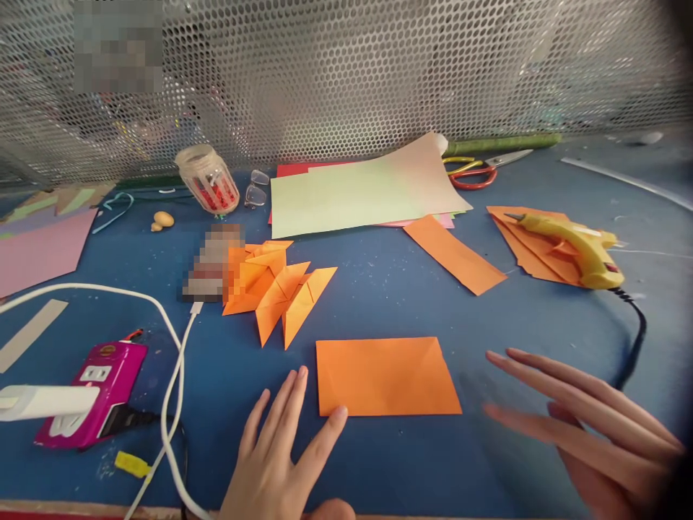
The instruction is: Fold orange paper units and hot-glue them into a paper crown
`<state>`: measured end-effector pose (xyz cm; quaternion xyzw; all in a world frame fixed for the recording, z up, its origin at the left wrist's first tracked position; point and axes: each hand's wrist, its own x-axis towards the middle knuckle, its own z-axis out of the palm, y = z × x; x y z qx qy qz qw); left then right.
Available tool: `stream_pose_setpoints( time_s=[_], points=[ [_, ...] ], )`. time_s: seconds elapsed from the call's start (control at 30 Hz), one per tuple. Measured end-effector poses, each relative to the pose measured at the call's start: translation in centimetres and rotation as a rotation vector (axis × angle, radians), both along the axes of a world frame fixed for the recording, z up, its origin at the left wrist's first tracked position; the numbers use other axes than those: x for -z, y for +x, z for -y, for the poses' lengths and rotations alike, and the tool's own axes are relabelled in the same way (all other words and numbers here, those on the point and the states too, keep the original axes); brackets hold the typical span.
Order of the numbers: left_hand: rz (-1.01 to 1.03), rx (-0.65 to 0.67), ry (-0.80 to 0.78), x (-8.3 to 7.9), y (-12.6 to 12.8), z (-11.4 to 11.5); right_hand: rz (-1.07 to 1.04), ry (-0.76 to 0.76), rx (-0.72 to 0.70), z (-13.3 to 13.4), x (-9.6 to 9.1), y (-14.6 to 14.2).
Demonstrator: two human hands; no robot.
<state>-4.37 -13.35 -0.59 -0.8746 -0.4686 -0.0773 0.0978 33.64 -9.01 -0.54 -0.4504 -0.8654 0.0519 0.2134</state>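
Observation:
A rectangle of orange paper [387,375] lies flat on the blue table in front of me. My left hand [281,448] rests at its lower left, fingers spread, with the thumb tip at the paper's lower edge. To the right of the sheet, my right hand [590,426] hovers apart from it, fingers stretched out and partly blurred, holding nothing. Behind my left hand sit several folded orange paper pieces [286,289] with pointed ends. A narrow orange strip [455,253] lies further back on the right.
A yellow glue gun [579,249] rests on orange sheets [541,263]. Scissors [476,172] and pale green paper [357,195] lie before a perforated metal screen [346,79]. At left are a jar [208,180], a purple power strip [122,368], a white cable [176,404] and a blurred phone-like object [211,263].

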Motion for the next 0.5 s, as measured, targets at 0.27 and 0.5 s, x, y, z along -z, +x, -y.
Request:
stream_pose_setpoints(
  time_s=[0.27, 0.5],
  points=[
    [0.015, 0.122, -0.193, 0.2, 0.0, 0.0, 0.097, 0.061, -0.268, -5.7, -2.9, -8.9],
    [0.033, 0.28, -0.373, -2.7, -0.5, -2.2, 0.077, -0.042, -0.387, -8.1, -2.6, -10.4]
  ],
)
